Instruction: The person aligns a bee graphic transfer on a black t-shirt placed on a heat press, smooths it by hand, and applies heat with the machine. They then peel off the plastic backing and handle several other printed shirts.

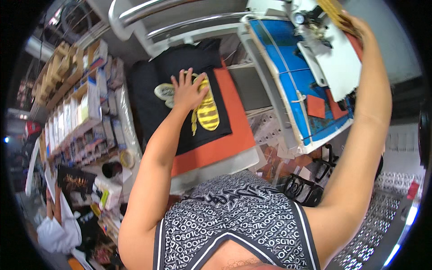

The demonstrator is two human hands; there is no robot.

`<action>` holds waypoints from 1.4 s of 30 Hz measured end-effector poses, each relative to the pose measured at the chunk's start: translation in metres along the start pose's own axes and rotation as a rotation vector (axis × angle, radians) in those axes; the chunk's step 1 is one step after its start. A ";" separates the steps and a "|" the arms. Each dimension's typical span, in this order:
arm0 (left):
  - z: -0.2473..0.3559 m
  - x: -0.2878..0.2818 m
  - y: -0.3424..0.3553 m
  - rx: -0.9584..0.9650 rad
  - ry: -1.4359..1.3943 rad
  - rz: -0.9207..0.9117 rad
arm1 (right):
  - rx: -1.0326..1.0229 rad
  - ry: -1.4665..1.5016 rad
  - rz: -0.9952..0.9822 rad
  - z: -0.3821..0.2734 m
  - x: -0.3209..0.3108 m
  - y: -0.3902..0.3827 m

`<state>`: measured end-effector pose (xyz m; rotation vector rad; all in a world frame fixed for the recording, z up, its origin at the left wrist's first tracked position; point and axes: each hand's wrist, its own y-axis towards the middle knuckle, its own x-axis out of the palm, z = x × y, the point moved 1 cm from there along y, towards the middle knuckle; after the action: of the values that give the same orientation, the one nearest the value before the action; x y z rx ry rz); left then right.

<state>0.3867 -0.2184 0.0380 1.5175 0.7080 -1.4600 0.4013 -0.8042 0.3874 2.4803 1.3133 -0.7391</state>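
Observation:
A black cloth (150,90), which looks like a T-shirt, lies spread on an orange-red pad (211,150). On it is a yellow-and-brown striped bee figure (208,112) with a pale wing at its left. My left hand (188,91) rests on the upper part of the bee with fingers spread. My right arm reaches to the far right, where my right hand (355,26) is at a yellowish-brown strip (332,11). Its fingers are partly hidden, so its grip is unclear. White boards (335,63) lie beside it on a blue surface.
Metal bars (198,28) cross behind the cloth. The blue table (274,49) holds cords and orange squares (316,106). Boxes (83,105) crowd the left, with a tape roll (127,159) and a dark cup (111,169). Another person in white (58,234) is at lower left.

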 end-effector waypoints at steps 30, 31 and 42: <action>-0.006 0.009 0.008 -0.005 -0.026 -0.058 | 0.030 -0.278 0.054 0.027 -0.021 0.071; -0.006 0.008 0.009 -0.009 -0.019 -0.088 | 0.029 -0.267 0.109 0.025 -0.018 0.067; -0.001 0.006 -0.004 0.015 -0.045 0.093 | -0.207 -0.662 0.830 -0.012 0.020 -0.004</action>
<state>0.3847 -0.2165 0.0308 1.5045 0.5938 -1.4280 0.4116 -0.7827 0.3865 2.0321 0.0923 -0.9813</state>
